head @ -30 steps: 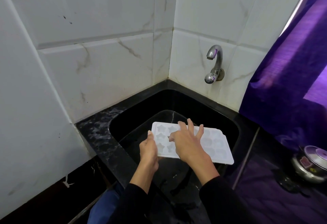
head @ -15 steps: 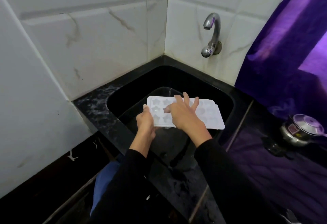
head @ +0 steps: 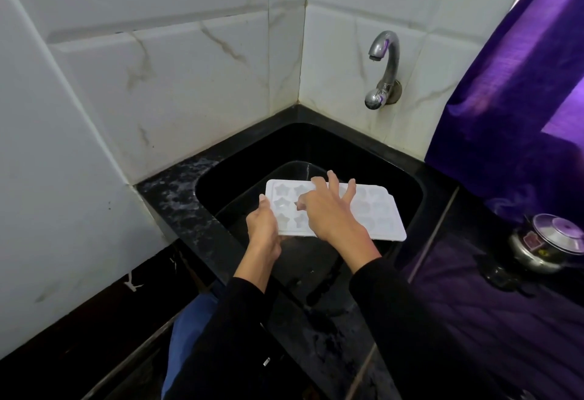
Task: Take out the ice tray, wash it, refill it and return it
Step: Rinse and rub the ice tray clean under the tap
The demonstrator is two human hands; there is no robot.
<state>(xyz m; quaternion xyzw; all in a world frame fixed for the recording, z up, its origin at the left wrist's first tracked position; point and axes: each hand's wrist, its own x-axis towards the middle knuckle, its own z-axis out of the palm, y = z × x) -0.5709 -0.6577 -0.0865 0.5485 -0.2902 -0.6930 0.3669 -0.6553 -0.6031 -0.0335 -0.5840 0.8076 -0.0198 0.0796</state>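
The white ice tray (head: 377, 210) is hovering level over the black sink (head: 407, 191); the left grip (head: 264, 225) is clasping its near-left edge, while the right grip (head: 328, 210) is resting spread-fingered on top.

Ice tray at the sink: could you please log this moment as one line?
stage: washing | ice tray: over black sink | left hand: grips tray's end | right hand: fingers spread on top | tap: no water visible
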